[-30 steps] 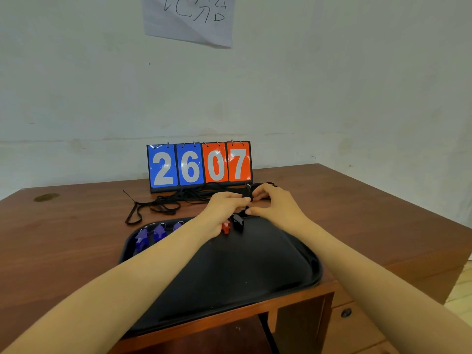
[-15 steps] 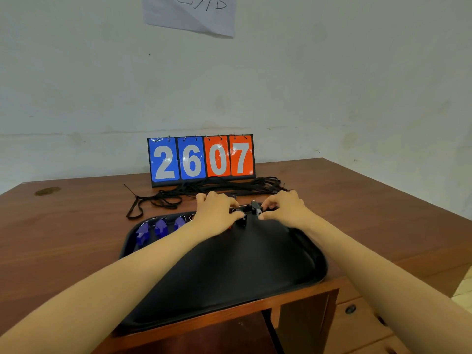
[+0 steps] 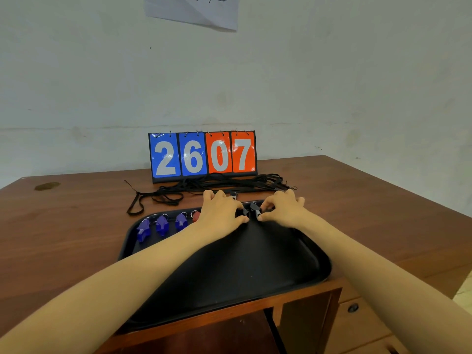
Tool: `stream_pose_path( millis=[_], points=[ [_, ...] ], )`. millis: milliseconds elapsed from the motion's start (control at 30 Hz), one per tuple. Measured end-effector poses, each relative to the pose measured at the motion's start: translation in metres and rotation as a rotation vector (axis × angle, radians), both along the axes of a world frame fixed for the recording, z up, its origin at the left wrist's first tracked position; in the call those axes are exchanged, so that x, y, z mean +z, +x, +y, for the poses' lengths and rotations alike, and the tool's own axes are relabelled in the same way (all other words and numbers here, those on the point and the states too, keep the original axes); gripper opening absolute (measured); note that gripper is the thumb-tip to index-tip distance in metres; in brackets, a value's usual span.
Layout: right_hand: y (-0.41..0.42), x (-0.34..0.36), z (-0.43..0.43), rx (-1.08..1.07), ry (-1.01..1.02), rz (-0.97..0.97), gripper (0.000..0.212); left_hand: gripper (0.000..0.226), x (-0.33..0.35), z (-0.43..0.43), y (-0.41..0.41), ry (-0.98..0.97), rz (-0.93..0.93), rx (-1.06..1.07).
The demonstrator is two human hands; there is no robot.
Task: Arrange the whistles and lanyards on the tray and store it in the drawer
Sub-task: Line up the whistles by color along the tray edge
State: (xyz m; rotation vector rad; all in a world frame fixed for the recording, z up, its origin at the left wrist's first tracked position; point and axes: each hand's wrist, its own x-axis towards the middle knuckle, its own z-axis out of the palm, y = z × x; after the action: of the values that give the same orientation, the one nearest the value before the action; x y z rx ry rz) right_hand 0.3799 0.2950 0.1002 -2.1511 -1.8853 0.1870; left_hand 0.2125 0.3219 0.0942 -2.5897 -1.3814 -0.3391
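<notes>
A black tray (image 3: 255, 272) lies at the desk's front edge. Three blue whistles (image 3: 162, 225) stand in a row along its far left rim, and a red whistle (image 3: 196, 216) peeks out beside my left hand (image 3: 221, 213). That hand pinches one black whistle (image 3: 244, 212) on the tray's far rim. My right hand (image 3: 282, 209) pinches a second black whistle (image 3: 255, 209) right next to it. A tangle of black lanyards (image 3: 212, 186) lies on the desk behind the tray.
A flip scoreboard (image 3: 203, 155) reading 2607 stands behind the lanyards near the wall. A drawer front with a round knob (image 3: 353, 307) sits under the desk at the right. A paper sheet (image 3: 194, 10) hangs on the wall.
Both hands came down from above the lanyards to the tray's far rim. They moved slightly apart, each now setting a black whistle side by side in the row.
</notes>
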Motion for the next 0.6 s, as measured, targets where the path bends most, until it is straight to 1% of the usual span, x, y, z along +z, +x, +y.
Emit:
stream_pose_path(
  millis=[167,233,333,433,500,600],
  points=[
    [0.0,0.0,-0.002,0.001,-0.029,-0.008,0.036,0.047,-0.001,0.002,0.0,-0.015,-0.017,0.001],
    [0.001,0.003,-0.005,0.009,-0.038,-0.019,0.042,0.05,-0.001,0.002,-0.001,-0.027,-0.024,-0.005],
    [0.0,0.015,-0.006,0.059,0.001,0.003,0.047,0.056,0.003,0.005,-0.004,-0.012,-0.103,-0.043],
    [-0.005,0.029,0.011,0.102,0.071,0.043,0.038,0.043,0.018,0.025,-0.01,-0.057,-0.264,-0.005],
    [-0.013,0.033,0.031,0.094,0.056,0.02,0.033,0.033,0.026,0.046,-0.014,-0.133,-0.252,0.097],
    [-0.024,0.033,0.06,0.094,-0.032,-0.027,0.034,0.016,0.027,0.068,-0.013,-0.295,-0.198,0.205]
  ],
)
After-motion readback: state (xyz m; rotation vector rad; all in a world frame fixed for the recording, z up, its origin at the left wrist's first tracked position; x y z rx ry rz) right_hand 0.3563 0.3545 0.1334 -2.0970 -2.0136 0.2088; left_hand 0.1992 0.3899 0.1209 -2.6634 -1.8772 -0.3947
